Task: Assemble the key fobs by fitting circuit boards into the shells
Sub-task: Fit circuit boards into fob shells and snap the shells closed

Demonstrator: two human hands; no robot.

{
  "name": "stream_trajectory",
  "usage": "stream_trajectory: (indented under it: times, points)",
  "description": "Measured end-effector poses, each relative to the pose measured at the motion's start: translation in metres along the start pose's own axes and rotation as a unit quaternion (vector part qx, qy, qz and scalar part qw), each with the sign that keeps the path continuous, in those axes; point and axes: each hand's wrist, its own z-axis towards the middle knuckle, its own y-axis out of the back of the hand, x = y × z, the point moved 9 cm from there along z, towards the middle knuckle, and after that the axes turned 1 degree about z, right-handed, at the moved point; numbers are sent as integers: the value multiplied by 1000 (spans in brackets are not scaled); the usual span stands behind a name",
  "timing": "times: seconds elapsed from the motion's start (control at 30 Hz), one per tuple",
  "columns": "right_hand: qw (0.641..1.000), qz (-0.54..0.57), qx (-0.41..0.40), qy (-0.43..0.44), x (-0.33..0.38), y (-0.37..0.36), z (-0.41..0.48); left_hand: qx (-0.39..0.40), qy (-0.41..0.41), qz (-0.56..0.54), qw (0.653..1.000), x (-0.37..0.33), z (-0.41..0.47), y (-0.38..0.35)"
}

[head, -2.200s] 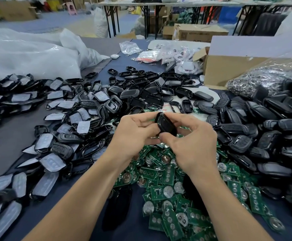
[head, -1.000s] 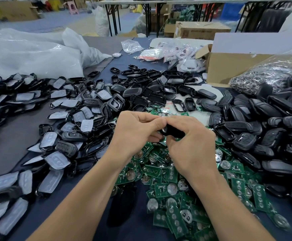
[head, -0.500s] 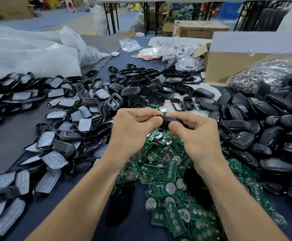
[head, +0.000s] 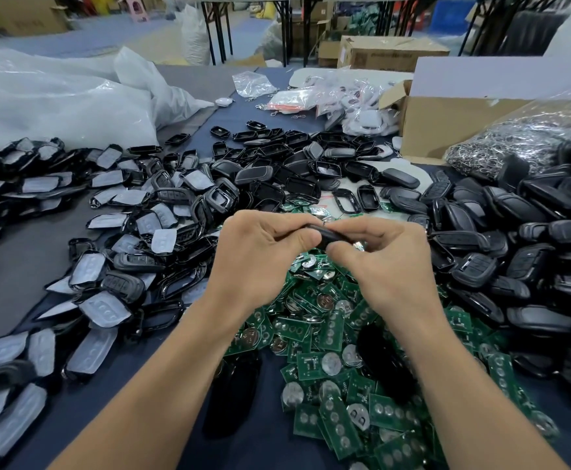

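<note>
Black fob (head: pixel 328 234) sits pinched between the fingers of my left hand (head: pixel 260 252) and right hand (head: pixel 384 262), above the green boards (head: pixel 331 340).

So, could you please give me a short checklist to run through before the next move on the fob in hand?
1. Two-handed grip: left hand and right hand both pinch the black fob: ok.
2. Board seated inside: fingers cover it: cannot tell.
3. Seam closed flush: mostly hidden: cannot tell.
4. Circuit boards within reach, piled under the hands: ok.
5. Open shells just beyond the hands: ok.
</note>
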Motion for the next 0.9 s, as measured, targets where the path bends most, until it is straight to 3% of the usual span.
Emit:
stream_trajectory:
  times: [0.13,0.23,0.3,0.4,0.6,0.9]
  points:
    - [996,-82,22,28,9,-2,-1,-12,-35,75,996,-8,-5,-2]
    - [993,105,13,-44,-2,-6,-2,-41,30,-63,997,0,1,1]
    - [962,243,8,-121,-14,-18,-8,-21,61,-130,989,3,2,-6]
    - [928,323,5,-183,-24,-35,-16,-17,119,-203,972,13,-2,-18]
    - [928,323,-11,-187,-28,-43,-21,-70,168,-256,949,22,-6,-21]
    - [937,296,-15,-186,-28,-42,-22,-57,190,-250,948,21,-9,-19]
